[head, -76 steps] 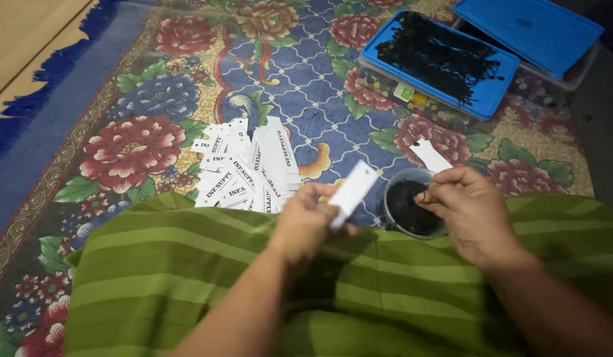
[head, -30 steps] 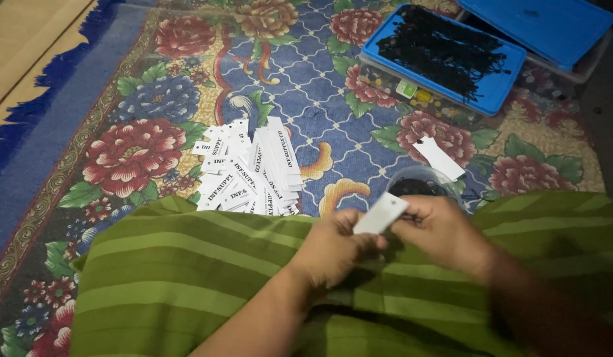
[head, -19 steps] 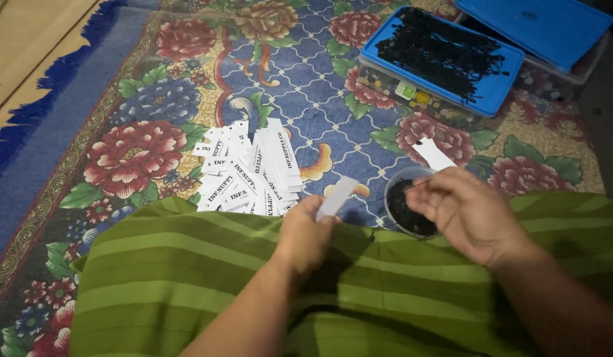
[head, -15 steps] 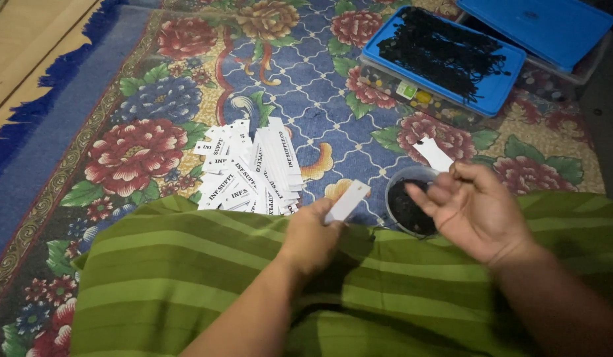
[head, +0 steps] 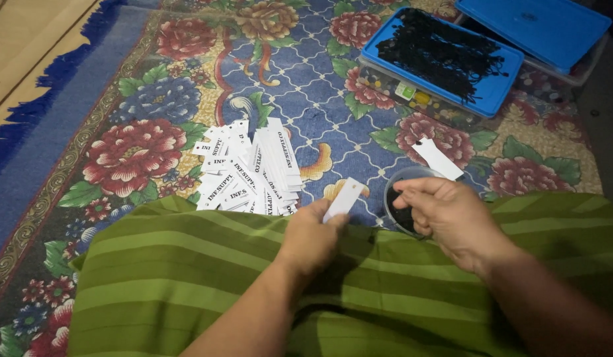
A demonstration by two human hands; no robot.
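Observation:
My left hand [head: 311, 235] pinches a white paper tag [head: 344, 199] above the green striped cloth [head: 187, 277] over my lap. My right hand [head: 452, 215] hovers over a small round container [head: 397, 192] with dark contents, its fingers curled together; whether they hold anything I cannot tell. Another white tag [head: 437, 158] leans on the container's far rim. A pile of several printed white tags [head: 250, 172] lies on the carpet to the left of my left hand.
A floral carpet [head: 141, 99] with a blue fringed border covers the floor. A blue lid heaped with black strings [head: 445, 53] rests on a clear box at the back right, with a second blue-lidded box [head: 538, 30] behind it.
A second ago both hands met on one tag over my lap. They have since parted: the left keeps the tag, and the right has gone to the round container and curled its fingers.

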